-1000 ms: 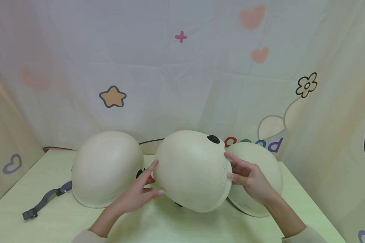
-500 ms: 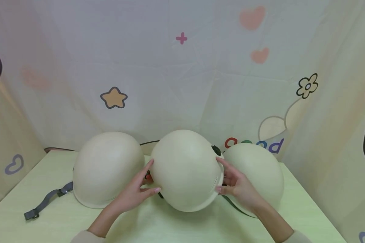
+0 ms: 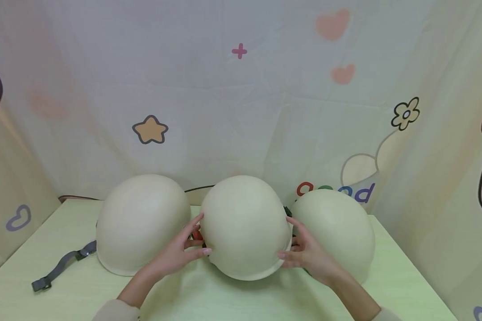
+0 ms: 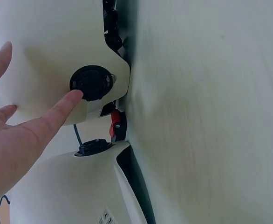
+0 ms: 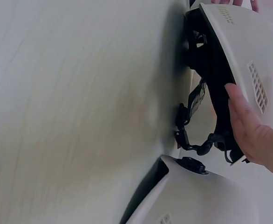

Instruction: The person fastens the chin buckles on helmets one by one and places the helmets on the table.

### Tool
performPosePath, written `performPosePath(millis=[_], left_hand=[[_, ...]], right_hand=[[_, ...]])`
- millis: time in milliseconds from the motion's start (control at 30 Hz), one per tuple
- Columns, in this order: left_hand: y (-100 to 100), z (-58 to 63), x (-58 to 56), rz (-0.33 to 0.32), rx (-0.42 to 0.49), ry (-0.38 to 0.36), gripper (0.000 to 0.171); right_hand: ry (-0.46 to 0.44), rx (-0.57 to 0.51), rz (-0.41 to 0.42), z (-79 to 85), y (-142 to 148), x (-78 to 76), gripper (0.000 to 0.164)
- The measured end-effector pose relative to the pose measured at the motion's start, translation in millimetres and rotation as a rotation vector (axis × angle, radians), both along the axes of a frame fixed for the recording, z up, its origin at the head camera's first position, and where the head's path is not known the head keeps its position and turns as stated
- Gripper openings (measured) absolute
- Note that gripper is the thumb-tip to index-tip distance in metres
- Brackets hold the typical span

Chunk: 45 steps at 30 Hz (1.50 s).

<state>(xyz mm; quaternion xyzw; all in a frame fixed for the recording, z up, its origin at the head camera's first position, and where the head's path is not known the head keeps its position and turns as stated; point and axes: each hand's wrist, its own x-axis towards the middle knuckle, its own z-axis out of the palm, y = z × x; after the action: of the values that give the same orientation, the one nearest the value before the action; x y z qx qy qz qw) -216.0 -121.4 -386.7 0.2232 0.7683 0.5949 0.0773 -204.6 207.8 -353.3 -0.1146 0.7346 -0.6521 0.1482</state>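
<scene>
A cream helmet [image 3: 243, 227] stands in the middle of the table, held tilted between both hands. My left hand [image 3: 176, 254] touches its left side with spread, fairly straight fingers; in the left wrist view the thumb tip lies at a round black knob [image 4: 92, 83]. On the other side, my right hand [image 3: 313, 256] grips the rim, with some fingers hidden behind it. Dark straps [image 5: 192, 121] hang below the raised rim in the right wrist view. A red buckle [image 4: 115, 123] shows between this helmet and the left one.
Similar cream helmets stand close by, one on the left [image 3: 142, 223] and one on the right [image 3: 337, 234]. A grey strap [image 3: 64, 263] trails from the left helmet across the pale table [image 3: 209, 307]. Behind hangs a patterned cloth [image 3: 241, 111].
The middle helmet has turned and its right side has come down, so its black knob has moved to the far right edge. My right hand has moved left and slightly down with it.
</scene>
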Motion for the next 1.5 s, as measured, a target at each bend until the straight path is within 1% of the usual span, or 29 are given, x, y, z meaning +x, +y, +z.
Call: performPosePath(millis=[167, 267, 400, 567, 700, 967, 1133, 1333, 1433, 1500], left_hand=[[-1.0, 1.9, -3.4, -0.012, -0.020, 0.006, 0.083], [-0.3, 2.5, -6.0, -0.006, -0.038, -0.005, 0.083], [2.4, 2.5, -10.3, 0.017, -0.054, -0.019, 0.084], [6.5, 3.1, -15.6, 0.050, -0.075, -0.004, 0.087], [9.4, 3.1, -18.5, 0.082, -0.097, -0.003, 0.086], [12.1, 0.5, -26.4, 0.061, -0.084, 0.016, 0.085], [12.9, -2.2, -30.9, 0.051, -0.072, 0.029, 0.085], [10.2, -3.1, -29.7, 0.013, -0.070, 0.035, 0.086], [7.4, -2.1, -26.3, 0.025, -0.086, 0.034, 0.084], [4.2, 0.3, -21.9, 0.041, -0.105, 0.038, 0.081]], right_hand=[[-0.041, -0.014, -0.049, -7.7, -5.7, 0.7, 0.089], [-0.067, -0.021, -0.077, -11.5, -9.0, 1.2, 0.089], [-0.097, -0.033, -0.105, -16.0, -13.2, 0.3, 0.087], [-0.130, -0.033, -0.136, -20.3, -16.0, -1.1, 0.086], [-0.136, -0.021, -0.145, -23.6, -16.1, -1.9, 0.087], [-0.128, -0.004, -0.173, -29.8, -17.5, -4.8, 0.085], [-0.121, 0.002, -0.168, -32.1, -15.3, -6.3, 0.085], [-0.126, 0.035, -0.151, -36.6, -8.3, -8.8, 0.081], [-0.115, 0.060, -0.147, -36.9, -4.7, -9.6, 0.075], [-0.089, 0.090, -0.153, -34.9, -3.0, -9.0, 0.071]])
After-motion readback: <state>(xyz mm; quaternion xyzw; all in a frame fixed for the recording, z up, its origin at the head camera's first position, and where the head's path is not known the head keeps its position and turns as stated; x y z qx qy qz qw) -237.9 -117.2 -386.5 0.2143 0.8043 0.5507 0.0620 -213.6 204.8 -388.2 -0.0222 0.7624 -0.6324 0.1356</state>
